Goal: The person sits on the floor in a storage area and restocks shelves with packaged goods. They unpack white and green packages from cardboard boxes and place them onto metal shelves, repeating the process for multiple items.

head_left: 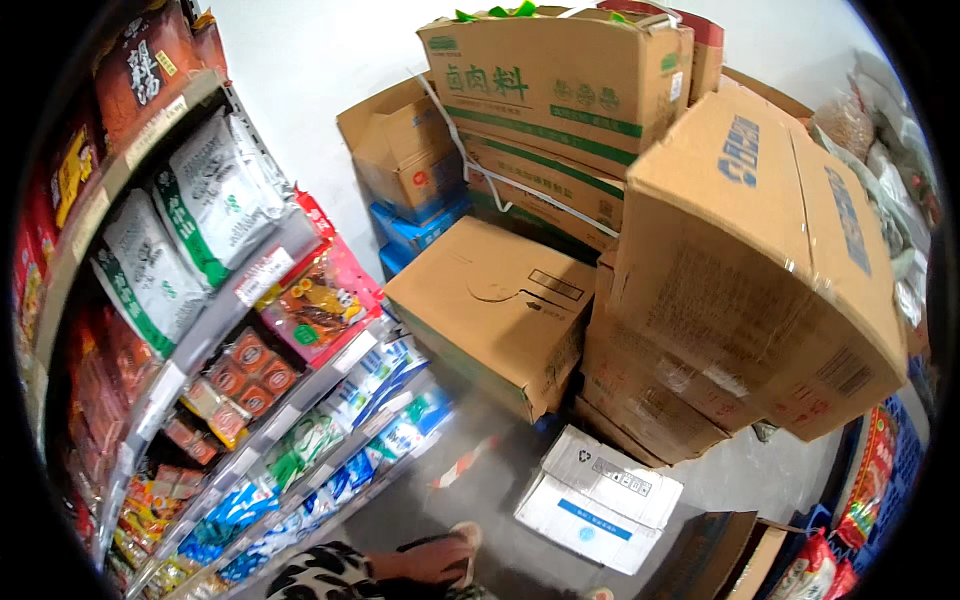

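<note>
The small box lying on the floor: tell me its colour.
White with a blue stripe, clearest in the head view.

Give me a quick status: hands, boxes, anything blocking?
One hand low in view, empty, side unclear. Nearest it, white carton on the floor. Stacked brown cartons crowd ahead; stocked shelves on the left.

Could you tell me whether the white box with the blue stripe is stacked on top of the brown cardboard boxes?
No, the white box with the blue stripe lies on the grey floor, below the brown cardboard boxes.
</note>
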The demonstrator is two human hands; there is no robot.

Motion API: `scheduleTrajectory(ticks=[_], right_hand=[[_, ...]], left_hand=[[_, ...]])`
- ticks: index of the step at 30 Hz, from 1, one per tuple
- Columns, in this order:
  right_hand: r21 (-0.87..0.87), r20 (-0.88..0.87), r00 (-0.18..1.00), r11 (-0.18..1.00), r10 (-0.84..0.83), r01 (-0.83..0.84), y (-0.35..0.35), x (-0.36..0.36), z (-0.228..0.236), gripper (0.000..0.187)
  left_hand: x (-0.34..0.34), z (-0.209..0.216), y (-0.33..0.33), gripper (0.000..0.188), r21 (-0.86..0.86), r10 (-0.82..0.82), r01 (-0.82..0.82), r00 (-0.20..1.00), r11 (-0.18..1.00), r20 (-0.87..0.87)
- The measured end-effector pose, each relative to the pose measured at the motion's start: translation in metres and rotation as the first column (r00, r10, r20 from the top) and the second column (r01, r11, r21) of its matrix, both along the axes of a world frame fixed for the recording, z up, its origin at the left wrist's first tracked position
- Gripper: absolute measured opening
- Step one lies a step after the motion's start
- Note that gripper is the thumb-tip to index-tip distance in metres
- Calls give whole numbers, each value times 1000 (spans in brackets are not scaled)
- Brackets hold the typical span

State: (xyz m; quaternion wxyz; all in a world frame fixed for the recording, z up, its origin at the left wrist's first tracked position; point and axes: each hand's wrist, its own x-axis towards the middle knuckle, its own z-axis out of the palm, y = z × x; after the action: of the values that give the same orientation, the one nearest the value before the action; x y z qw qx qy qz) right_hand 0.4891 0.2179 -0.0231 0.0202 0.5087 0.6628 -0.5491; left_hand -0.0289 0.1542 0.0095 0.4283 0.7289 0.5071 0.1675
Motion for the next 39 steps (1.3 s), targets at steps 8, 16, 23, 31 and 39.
scheduleTrajectory(ticks=[8, 16, 23, 31, 39], right_hand=[[299, 344, 886, 859, 309, -416, 13, -63, 88, 20], [-153, 33, 810, 804, 586, -575, 59, -21, 231, 32], [268, -532, 842, 961, 92, 65, 289, -185, 571, 26], [924, 78, 912, 313, 404, -217, 474, -412, 646, 54], [825, 246, 886, 396, 393, -404, 570, -474, 576, 34]], left_hand=[[43, 50, -123, 56, -334, 120, -381, 793, 862, -597], [33, 250, -45, 34, -498, 397, -516, 856, 697, -331], [-49, 324, 196, 22, 233, 864, -872, 473, 430, 174], [-360, 313, 471, 28, 298, 860, -853, -283, -427, 424], [-479, 329, 609, 30, 475, 975, -875, 20, -90, 221]])
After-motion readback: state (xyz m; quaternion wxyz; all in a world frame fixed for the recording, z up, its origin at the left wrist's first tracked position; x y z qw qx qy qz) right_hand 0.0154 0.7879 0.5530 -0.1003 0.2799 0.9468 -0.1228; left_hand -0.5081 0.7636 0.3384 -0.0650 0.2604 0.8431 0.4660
